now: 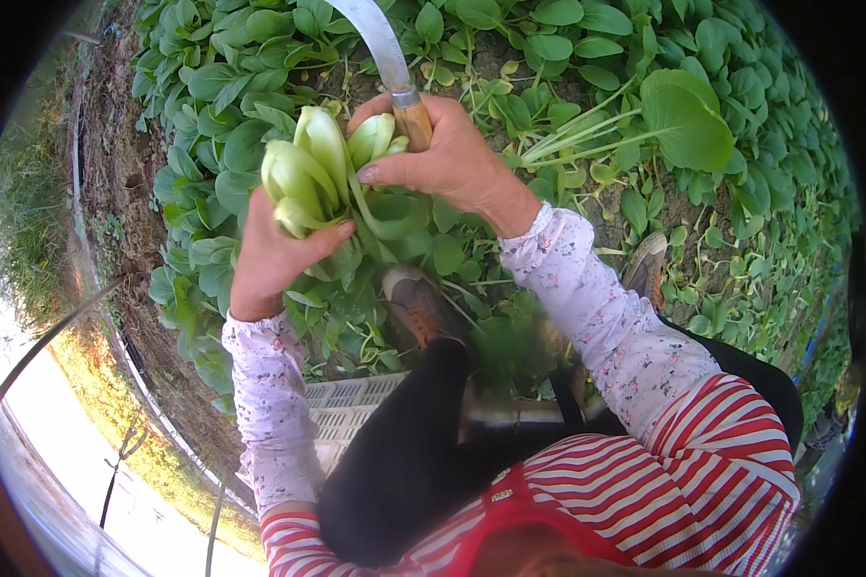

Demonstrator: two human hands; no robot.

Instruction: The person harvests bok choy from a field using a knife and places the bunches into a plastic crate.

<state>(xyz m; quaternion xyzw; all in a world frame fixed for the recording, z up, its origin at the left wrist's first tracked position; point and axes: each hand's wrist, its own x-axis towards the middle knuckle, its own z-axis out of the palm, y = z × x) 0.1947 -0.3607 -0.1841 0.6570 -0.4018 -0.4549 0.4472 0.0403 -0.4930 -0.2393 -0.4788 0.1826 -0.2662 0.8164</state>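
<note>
My left hand (278,252) is closed around several heads of a leafy green, likely bok choy (321,169), with their pale bases pointing up and the leaves hanging below. In my right hand (444,159) is a sickle (382,43) with a wooden handle and a curved metal blade pointing away from me. The thumb and fingers of that same hand also hold a smaller pale green head (372,138) against the bunch. The lower end of the handle is hidden in my palm.
Dense leafy greens (224,79) grow ahead and to both sides. Large cut-looking leaves (685,122) lie at the right. A white slatted plastic crate (343,411) stands beside my leg. My shoes (422,303) are among low plants. A bare soil strip (133,180) runs along the left.
</note>
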